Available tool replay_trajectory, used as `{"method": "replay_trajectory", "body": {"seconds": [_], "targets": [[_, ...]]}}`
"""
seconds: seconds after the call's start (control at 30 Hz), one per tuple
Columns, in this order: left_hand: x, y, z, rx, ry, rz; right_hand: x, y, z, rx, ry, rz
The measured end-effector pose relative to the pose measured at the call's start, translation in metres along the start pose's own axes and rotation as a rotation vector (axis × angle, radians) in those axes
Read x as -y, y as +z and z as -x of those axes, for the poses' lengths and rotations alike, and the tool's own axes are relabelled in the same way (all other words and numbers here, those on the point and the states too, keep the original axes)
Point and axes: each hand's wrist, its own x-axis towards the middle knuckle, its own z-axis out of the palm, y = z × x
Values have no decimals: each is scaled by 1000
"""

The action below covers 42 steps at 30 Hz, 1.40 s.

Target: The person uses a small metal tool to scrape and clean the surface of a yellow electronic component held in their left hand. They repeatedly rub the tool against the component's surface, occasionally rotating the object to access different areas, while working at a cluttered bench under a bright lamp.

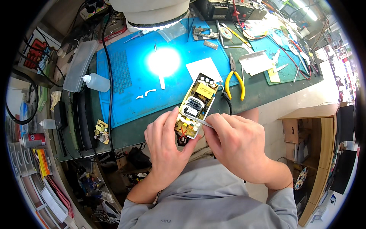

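An opened power adapter [206,90] tilts over the table's near edge, its circuit board bare inside a pale casing. Yellow transformers, a dark capacitor and white glue show on the board. My left hand [164,143] grips the adapter at its lower end, fingers along the left side and thumb below. In my right hand [240,143] is a slim metal tool [198,120], pinched between thumb and fingers. Its front part lies across the board near the white glue; I cannot tell the kind of tip. A black cable [227,100] runs beside the casing's right side.
On the blue mat [131,103] lie white scraps [151,92] and a white card [204,69], under a bright lamp [152,15]. Yellow-handled pliers [235,82] rest at right. A squeeze bottle [96,82] and a small circuit board [101,131] are at left; a wooden cabinet [310,114] stands right.
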Motion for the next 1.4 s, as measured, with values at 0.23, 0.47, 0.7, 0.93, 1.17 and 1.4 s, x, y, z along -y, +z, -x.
{"method": "replay_trajectory", "body": {"seconds": [0.23, 0.47, 0.7, 0.93, 1.17, 1.4], "targets": [[-1, -1, -1, 9, 3, -1, -1, -4, -3, 28, -6, 9], [0, 0, 0, 2, 10, -3, 2, -9, -7, 57, 35, 2], [0, 0, -1, -3, 5, -1, 3, -5, -7, 72, 28, 60], [2, 2, 0, -44, 44, -17, -6, 12, 3, -69, -66, -12], [4, 4, 0, -73, 74, -12, -16, 23, 8, -143, -69, -167], [1, 3, -1, -78, 64, -15, -21, 32, 12, -178, -95, -208]]}}
